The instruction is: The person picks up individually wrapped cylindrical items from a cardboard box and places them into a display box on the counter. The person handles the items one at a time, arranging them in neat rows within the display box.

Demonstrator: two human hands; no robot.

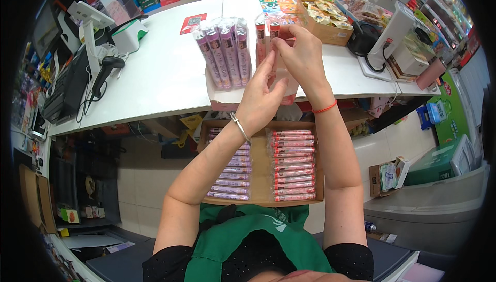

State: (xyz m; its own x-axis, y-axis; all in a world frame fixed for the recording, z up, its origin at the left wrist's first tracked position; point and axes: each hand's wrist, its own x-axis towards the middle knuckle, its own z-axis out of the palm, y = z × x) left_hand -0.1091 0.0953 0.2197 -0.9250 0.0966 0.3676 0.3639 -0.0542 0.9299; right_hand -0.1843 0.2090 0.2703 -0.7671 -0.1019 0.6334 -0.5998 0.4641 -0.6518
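My right hand [304, 51] pinches the upper part of a red wrapped candy tube [274, 28], which stands upright over the counter's front edge. Close against its lower part is my left hand [261, 98], fingers stretched and thumb apart; whether it grips the tube is hidden. Another red tube [260, 43] in clear wrap stands just left. Several purple tubes [228, 55] in clear bags lean upright in an open white-and-pink display box [224, 99]. Below my forearms, a cardboard tray [261, 181] holds a column of purple tubes [232, 177] and a column of red tubes [294, 165].
On the white counter [155, 61], a barcode scanner [108, 70] and keyboard [68, 88] stand left, near a red printed-code card [193, 23]. To the right are a box of packaged snacks [325, 26] and a white terminal stand [391, 37]. A green bin [441, 165] stands at lower right.
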